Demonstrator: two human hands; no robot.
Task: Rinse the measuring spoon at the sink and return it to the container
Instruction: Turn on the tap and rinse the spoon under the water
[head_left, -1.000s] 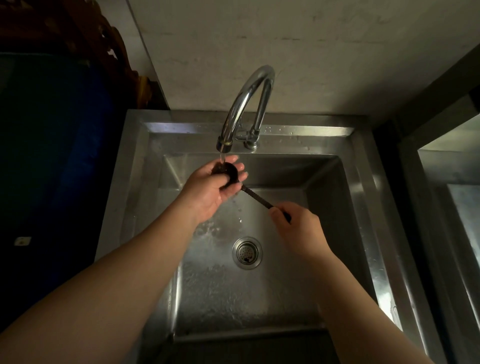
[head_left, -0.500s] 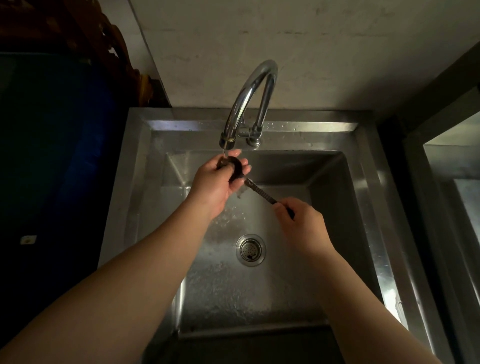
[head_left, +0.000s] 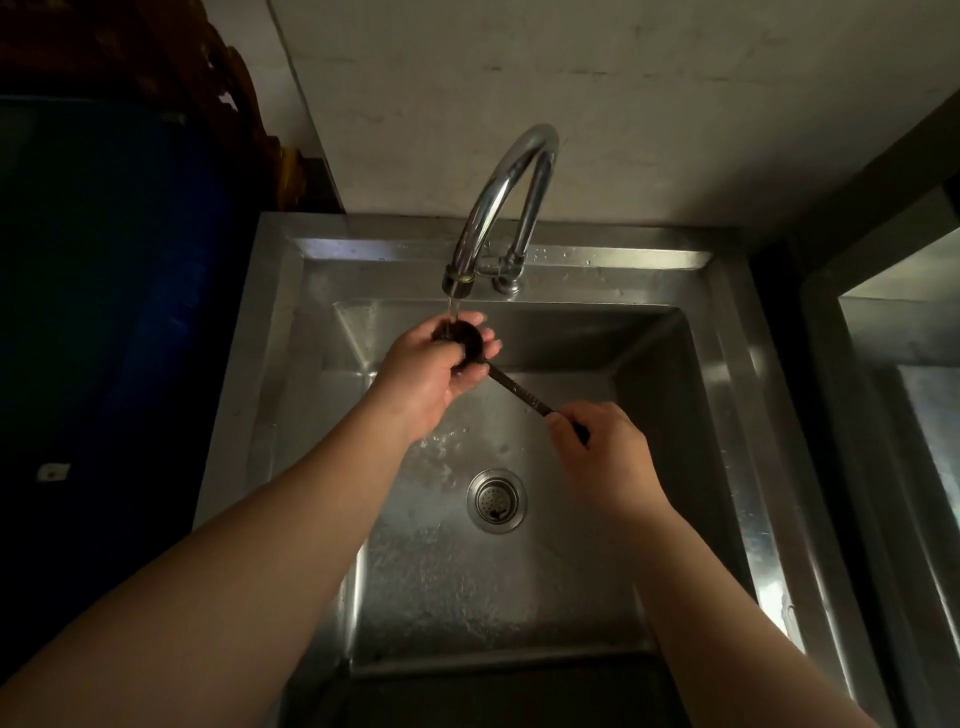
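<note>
A dark measuring spoon (head_left: 514, 388) with a long thin handle is held over the steel sink (head_left: 727, 395). Its round bowl sits directly under the spout of the curved chrome tap (head_left: 506, 187), where a thin stream of water falls onto it. My left hand (head_left: 434, 371) cups the bowl, fingers curled around it. My right hand (head_left: 602, 452) pinches the far end of the handle, lower and to the right. No container is in view.
The drain strainer (head_left: 496, 500) lies in the wet sink bottom below my hands. A dark blue surface (head_left: 104, 312) fills the left side. A second steel basin (head_left: 904, 395) begins at the right edge. A pale wall stands behind the tap.
Both hands stay on the spoon under the running water. The left fingers have shifted slightly around the bowl, and the view has tilted a little.
</note>
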